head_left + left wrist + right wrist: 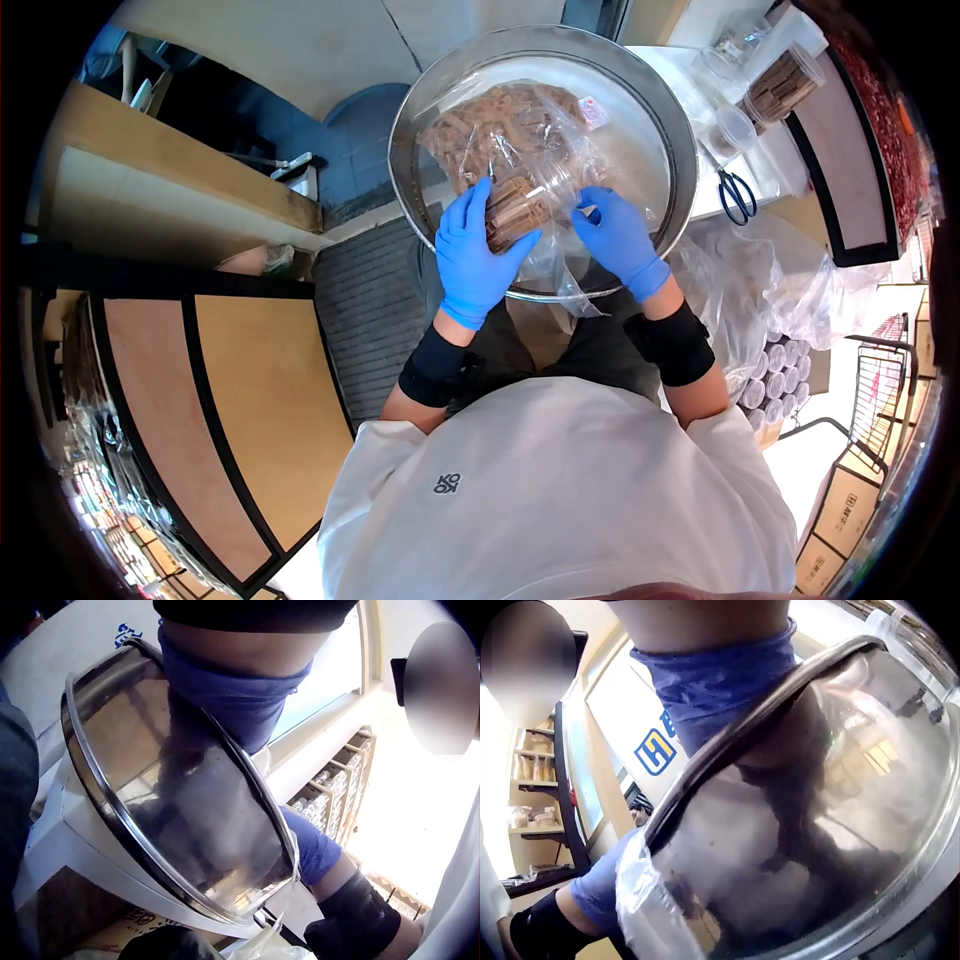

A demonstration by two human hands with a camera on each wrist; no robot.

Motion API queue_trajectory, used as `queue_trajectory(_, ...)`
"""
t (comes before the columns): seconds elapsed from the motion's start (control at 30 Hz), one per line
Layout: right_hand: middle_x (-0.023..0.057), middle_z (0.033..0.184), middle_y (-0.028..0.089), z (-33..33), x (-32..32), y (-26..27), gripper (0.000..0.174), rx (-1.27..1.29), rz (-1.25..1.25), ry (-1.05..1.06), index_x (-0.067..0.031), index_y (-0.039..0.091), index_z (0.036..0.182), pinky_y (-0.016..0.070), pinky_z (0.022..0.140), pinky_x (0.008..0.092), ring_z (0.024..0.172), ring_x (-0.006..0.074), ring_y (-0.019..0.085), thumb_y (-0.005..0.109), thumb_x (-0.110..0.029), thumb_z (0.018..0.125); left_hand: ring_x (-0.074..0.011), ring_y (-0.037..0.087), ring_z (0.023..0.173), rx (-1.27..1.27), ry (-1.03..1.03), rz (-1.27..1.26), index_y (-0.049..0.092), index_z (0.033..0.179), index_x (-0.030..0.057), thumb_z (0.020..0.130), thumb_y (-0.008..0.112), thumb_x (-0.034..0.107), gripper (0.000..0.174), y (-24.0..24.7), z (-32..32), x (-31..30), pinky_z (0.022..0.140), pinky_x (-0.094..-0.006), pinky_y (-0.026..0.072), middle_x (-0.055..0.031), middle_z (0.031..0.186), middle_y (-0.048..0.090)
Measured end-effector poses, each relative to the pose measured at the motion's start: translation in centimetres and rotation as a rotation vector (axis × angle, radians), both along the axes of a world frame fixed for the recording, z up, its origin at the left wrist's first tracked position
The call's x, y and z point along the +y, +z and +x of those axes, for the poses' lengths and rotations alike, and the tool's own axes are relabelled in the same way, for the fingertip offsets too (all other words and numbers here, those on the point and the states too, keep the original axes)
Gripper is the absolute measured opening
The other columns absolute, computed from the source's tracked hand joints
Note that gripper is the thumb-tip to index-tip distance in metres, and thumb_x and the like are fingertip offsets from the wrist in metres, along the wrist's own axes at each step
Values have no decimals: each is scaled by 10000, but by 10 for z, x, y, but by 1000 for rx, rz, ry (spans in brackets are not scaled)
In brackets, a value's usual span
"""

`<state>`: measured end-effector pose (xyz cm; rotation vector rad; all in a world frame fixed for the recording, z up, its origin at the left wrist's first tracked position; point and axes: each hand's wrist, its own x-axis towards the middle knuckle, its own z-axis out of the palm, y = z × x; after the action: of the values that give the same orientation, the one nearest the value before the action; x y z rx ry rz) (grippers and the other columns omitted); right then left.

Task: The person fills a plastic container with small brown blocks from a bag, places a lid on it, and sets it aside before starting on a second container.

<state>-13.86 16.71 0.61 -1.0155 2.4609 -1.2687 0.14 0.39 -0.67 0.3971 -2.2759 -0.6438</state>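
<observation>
In a blue glove, my left hand (472,258) grips a clear plastic jar (530,208) packed with brown sticks. The jar lies tilted on its side, its mouth toward the right. My right hand (618,235), also gloved in blue, has its fingertips bent close to that mouth; I cannot tell what they pinch. Behind the jar, a clear plastic bag (575,125) of brown pieces (500,120) spreads inside a large round metal sieve (680,175). The sieve's wall hides the fingers of both hands in the wrist views, leaving mostly glove cuffs.
Right of the sieve, a white table (705,190) bears black-handled scissors (737,196), a filled jar (783,88) and an empty clear container (733,130). Loose plastic sheeting (730,290) hangs below, beside several stacked lidded containers (777,375). A wooden cabinet (255,400) stands at left.
</observation>
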Motion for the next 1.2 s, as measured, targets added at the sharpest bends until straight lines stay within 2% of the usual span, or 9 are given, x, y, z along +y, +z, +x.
queue_trajectory(0.03, 166, 996, 663, -3, -1, -9, 220, 90, 47, 5, -52, 655, 1087, 535, 768, 413, 875, 345, 664, 610, -118, 882, -323, 558, 1108, 5, -12, -24, 481, 1413, 61, 676, 899, 323, 887, 0, -1, 0, 942, -416, 479, -162, 1233, 572)
queue_trajectory(0.27, 183, 1041, 658, -9, -3, 1, 221, 483, -94, 49, -74, 652, 1067, 533, 773, 440, 917, 372, 652, 574, -85, 860, -323, 544, 1156, 64, -1, 42, 439, 1425, 26, 704, 894, 295, 894, -5, 0, 1, 985, -404, 468, -178, 1288, 525)
queue_trajectory(0.43, 176, 1102, 662, -13, 8, 27, 169, 150, 599, 181, -69, 655, 974, 526, 772, 458, 929, 360, 654, 543, -69, 848, -368, 539, 1146, 152, 109, 157, 432, 1414, 9, 722, 871, 333, 881, -6, -4, 4, 985, -441, 444, -209, 1262, 552)
queue_trajectory(0.53, 168, 1069, 669, -21, 19, -4, 201, 229, 636, 300, -51, 653, 1006, 524, 806, 457, 894, 373, 650, 554, -56, 831, -369, 540, 1146, 109, 83, 109, 433, 1415, 10, 723, 871, 335, 881, -5, -3, 3, 987, -442, 443, -208, 1262, 552)
queue_trajectory(0.57, 168, 1069, 669, -20, 20, -17, 201, 227, 637, 296, -51, 653, 1006, 524, 806, 457, 894, 373, 650, 554, -56, 831, -369, 540, 1146, 109, 78, 110, 433, 1415, 10, 723, 871, 335, 881, -6, -3, 4, 987, -442, 443, -208, 1262, 552)
queue_trajectory(0.63, 197, 1065, 664, -18, 14, -31, 174, 580, -57, 267, -50, 657, 969, 521, 786, 463, 917, 380, 653, 539, -68, 842, -367, 540, 1149, 106, 80, 83, 431, 1418, 10, 723, 870, 335, 884, -7, -4, 2, 985, -443, 443, -207, 1265, 552)
queue_trajectory(0.87, 195, 1072, 667, -16, 6, -3, 198, 259, 200, 141, -77, 678, 997, 519, 776, 462, 896, 382, 653, 558, -95, 841, -342, 545, 1146, 76, 61, 52, 426, 1426, 9, 726, 881, 321, 892, -7, -3, 0, 980, -417, 462, -189, 1268, 536)
queue_trajectory(0.93, 184, 1021, 664, -12, 11, 14, 169, 143, 578, 288, -79, 685, 954, 518, 764, 460, 877, 386, 649, 572, -142, 845, -332, 553, 1135, 72, 46, 30, 436, 1428, 29, 721, 883, 325, 888, -6, -3, 0, 967, -416, 467, -179, 1249, 552)
queue_trajectory(1.2, 146, 1020, 649, 1, 19, -14, 192, 308, 265, 290, -96, 676, 1023, 524, 779, 464, 901, 382, 646, 552, -140, 883, -318, 579, 1056, 10, 22, -9, 459, 1420, 48, 707, 884, 341, 881, -4, -3, 1, 920, -414, 484, -159, 1172, 582)
